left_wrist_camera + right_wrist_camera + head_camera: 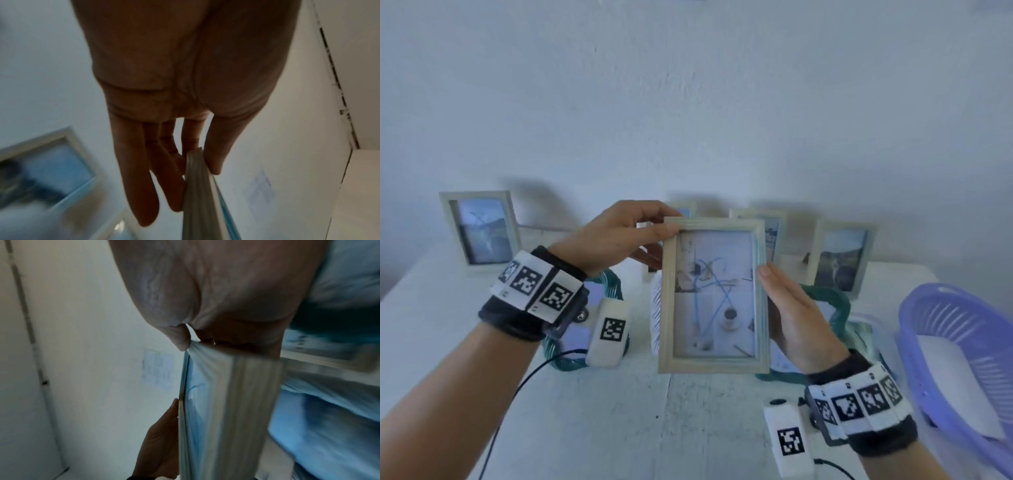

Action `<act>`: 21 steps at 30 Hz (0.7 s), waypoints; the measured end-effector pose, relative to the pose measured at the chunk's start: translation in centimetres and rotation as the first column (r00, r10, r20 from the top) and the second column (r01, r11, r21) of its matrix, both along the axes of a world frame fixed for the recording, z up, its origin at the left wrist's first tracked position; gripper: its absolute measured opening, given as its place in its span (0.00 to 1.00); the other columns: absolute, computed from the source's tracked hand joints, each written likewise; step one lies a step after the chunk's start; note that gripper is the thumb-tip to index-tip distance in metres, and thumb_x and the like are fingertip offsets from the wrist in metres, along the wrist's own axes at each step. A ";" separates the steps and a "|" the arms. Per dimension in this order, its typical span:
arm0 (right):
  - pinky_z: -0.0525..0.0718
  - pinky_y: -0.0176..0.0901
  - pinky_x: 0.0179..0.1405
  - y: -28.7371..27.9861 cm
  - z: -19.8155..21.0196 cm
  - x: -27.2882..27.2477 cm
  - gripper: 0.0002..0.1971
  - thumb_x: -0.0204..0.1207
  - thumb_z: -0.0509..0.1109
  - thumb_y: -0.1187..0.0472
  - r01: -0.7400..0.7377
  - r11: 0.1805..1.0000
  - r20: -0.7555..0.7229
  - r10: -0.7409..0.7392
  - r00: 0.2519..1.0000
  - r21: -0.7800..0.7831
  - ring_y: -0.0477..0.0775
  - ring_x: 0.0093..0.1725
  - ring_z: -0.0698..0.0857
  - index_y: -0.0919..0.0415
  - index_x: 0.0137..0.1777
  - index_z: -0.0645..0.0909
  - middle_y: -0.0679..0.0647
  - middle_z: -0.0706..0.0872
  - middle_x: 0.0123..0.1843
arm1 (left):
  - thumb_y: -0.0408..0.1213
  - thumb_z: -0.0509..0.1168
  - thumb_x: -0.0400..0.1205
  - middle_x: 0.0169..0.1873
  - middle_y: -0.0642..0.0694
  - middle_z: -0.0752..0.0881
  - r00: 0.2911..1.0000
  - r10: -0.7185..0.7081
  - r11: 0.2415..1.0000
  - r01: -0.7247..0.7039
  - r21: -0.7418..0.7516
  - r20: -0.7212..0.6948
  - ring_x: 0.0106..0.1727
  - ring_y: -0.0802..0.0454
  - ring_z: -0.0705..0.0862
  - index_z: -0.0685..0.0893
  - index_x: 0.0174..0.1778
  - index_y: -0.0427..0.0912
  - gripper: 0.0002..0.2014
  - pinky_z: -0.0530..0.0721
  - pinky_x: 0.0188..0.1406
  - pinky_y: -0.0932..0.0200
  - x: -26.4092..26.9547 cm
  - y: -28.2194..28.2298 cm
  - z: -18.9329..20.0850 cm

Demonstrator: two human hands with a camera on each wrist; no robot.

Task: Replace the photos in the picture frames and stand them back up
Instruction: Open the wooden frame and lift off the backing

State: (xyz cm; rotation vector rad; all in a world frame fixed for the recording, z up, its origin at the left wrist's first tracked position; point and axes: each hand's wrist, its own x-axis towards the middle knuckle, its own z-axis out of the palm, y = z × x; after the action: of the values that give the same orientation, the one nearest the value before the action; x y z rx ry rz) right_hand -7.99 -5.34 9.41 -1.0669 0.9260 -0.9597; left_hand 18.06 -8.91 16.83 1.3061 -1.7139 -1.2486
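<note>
With a photo showing in it, the frame [714,294] is held upright above the bench [619,411], left hand [616,236] pinching its top corner, right hand [796,318] clasping its side edge; it still needs standing beside the frames [840,258] already up.

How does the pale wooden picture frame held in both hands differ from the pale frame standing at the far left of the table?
The held pale wooden picture frame is lifted off the white table, gripped by the left hand and right hand; the far-left pale frame stands untouched near the wall. The held frame's photo shows blue lines on white; the far-left one's is darker. Both are upright, portrait, and hold photos.
</note>
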 end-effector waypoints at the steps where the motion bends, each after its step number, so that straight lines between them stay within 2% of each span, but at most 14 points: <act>1: 0.85 0.48 0.57 1.2 -1.4 -1.0 0.15 0.80 0.66 0.46 0.006 0.999 0.044 -0.008 0.999 0.041 0.43 0.55 0.85 0.52 0.62 0.81 0.44 0.89 0.55 | 0.35 0.64 0.85 0.49 0.33 0.86 1.000 -0.002 1.000 0.002 0.022 0.011 0.45 0.39 0.90 0.84 0.62 0.38 0.12 0.91 0.45 0.50 -1.3 0.8 -1.2; 2: 0.79 0.66 0.67 2.2 -2.8 -1.9 0.23 0.78 0.70 0.43 0.027 0.996 0.075 -0.033 0.997 0.088 0.52 0.61 0.82 0.56 0.67 0.80 0.56 0.86 0.61 | 0.35 0.64 0.85 0.49 0.34 0.87 1.000 0.006 0.999 -0.007 0.037 0.025 0.45 0.40 0.90 0.84 0.61 0.39 0.11 0.91 0.45 0.48 -2.5 1.6 -2.4; 3: 0.68 0.77 0.72 3.5 -3.8 -2.6 0.29 0.75 0.72 0.41 0.041 0.990 0.108 -0.056 0.993 0.135 0.59 0.63 0.78 0.58 0.70 0.78 0.67 0.81 0.65 | 0.35 0.65 0.85 0.48 0.36 0.87 0.999 0.023 0.999 -0.025 0.046 0.037 0.44 0.40 0.90 0.84 0.61 0.39 0.11 0.91 0.45 0.47 -3.5 2.5 -3.5; 4: 0.60 0.82 0.73 4.7 -4.8 -3.3 0.32 0.71 0.74 0.40 0.049 0.980 0.153 -0.079 0.985 0.192 0.64 0.63 0.76 0.56 0.71 0.78 0.75 0.76 0.68 | 0.36 0.66 0.84 0.48 0.39 0.87 0.998 0.047 0.997 -0.050 0.054 0.042 0.44 0.40 0.90 0.84 0.61 0.40 0.11 0.91 0.45 0.46 -4.6 3.4 -4.6; 5: 0.59 0.82 0.73 5.8 -5.6 -4.0 0.34 0.67 0.77 0.39 0.054 0.968 0.188 -0.102 0.977 0.243 0.67 0.64 0.76 0.55 0.71 0.78 0.76 0.74 0.71 | 0.36 0.66 0.83 0.48 0.40 0.87 0.996 0.077 0.995 -0.079 0.061 0.037 0.45 0.40 0.90 0.84 0.61 0.42 0.11 0.91 0.44 0.46 -5.7 4.4 -5.8; 7: 0.65 0.77 0.73 7.6 -7.1 -5.1 0.38 0.64 0.80 0.39 0.055 0.944 0.207 -0.128 0.970 0.326 0.71 0.65 0.76 0.57 0.71 0.78 0.73 0.75 0.72 | 0.37 0.68 0.82 0.50 0.39 0.86 0.988 0.156 0.984 -0.157 0.082 0.022 0.45 0.40 0.90 0.83 0.60 0.48 0.10 0.91 0.44 0.46 -7.5 6.4 -8.4; 9: 0.68 0.75 0.71 9.0 -8.2 -6.0 0.31 0.72 0.75 0.42 0.075 0.943 0.180 -0.139 0.974 0.325 0.68 0.63 0.78 0.60 0.70 0.78 0.73 0.77 0.70 | 0.43 0.70 0.81 0.53 0.45 0.85 0.974 0.223 0.969 -0.226 0.100 0.043 0.47 0.47 0.89 0.79 0.61 0.57 0.14 0.91 0.45 0.48 -9.2 8.8 -10.8; 11: 0.72 0.72 0.71 9.9 -8.8 -6.8 0.20 0.80 0.67 0.47 0.111 0.952 0.106 -0.146 0.984 0.286 0.66 0.65 0.81 0.58 0.66 0.81 0.69 0.81 0.67 | 0.52 0.71 0.77 0.57 0.58 0.84 0.968 0.234 0.962 -0.244 0.123 0.086 0.51 0.61 0.87 0.72 0.69 0.62 0.25 0.89 0.50 0.55 -10.9 11.5 -12.3; 13: 0.74 0.70 0.71 10.7 -9.1 -7.2 0.17 0.82 0.64 0.48 0.122 0.975 0.003 -0.125 0.992 0.188 0.64 0.66 0.82 0.55 0.63 0.82 0.66 0.83 0.66 | 0.60 0.72 0.72 0.64 0.62 0.78 0.966 0.224 0.956 -0.243 0.164 0.126 0.59 0.66 0.83 0.61 0.80 0.62 0.41 0.82 0.58 0.60 -12.6 13.8 -13.1; 15: 0.75 0.70 0.70 11.5 -9.2 -7.4 0.19 0.81 0.63 0.44 0.089 0.988 -0.035 -0.086 0.996 0.123 0.65 0.66 0.82 0.54 0.65 0.81 0.62 0.85 0.64 | 0.63 0.73 0.66 0.69 0.65 0.68 0.966 0.210 0.952 -0.237 0.192 0.149 0.67 0.66 0.73 0.48 0.84 0.62 0.55 0.71 0.64 0.64 -14.6 15.7 -13.3; 18: 0.78 0.66 0.67 12.3 -9.4 -7.6 0.29 0.77 0.65 0.35 0.034 0.988 -0.011 -0.033 0.999 0.148 0.64 0.64 0.83 0.57 0.67 0.79 0.67 0.83 0.64 | 0.60 0.74 0.63 0.71 0.72 0.61 0.979 0.199 0.960 -0.202 0.195 0.036 0.67 0.82 0.65 0.46 0.81 0.65 0.55 0.63 0.62 0.81 -17.2 16.9 -13.5; 19: 0.77 0.65 0.68 12.6 -9.4 -7.6 0.29 0.78 0.63 0.35 0.008 0.987 0.014 -0.010 1.000 0.160 0.63 0.66 0.82 0.57 0.69 0.78 0.66 0.83 0.66 | 0.60 0.75 0.62 0.73 0.69 0.62 0.980 0.201 0.958 -0.198 0.206 0.007 0.70 0.80 0.64 0.46 0.82 0.63 0.56 0.63 0.63 0.81 -17.7 17.1 -13.7; 21: 0.75 0.65 0.70 13.0 -9.4 -7.6 0.28 0.81 0.59 0.35 -0.019 0.979 0.058 0.008 0.998 0.203 0.65 0.69 0.80 0.54 0.71 0.78 0.63 0.83 0.68 | 0.60 0.76 0.62 0.79 0.58 0.64 0.976 0.216 0.949 -0.207 0.239 -0.011 0.78 0.65 0.64 0.47 0.85 0.58 0.60 0.65 0.68 0.69 -18.1 17.3 -14.3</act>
State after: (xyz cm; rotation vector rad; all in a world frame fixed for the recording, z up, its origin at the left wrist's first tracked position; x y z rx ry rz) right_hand -15.59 7.63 -0.03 -0.8673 0.9472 -0.8597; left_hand -0.07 8.36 2.53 1.5495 -1.3876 -1.3704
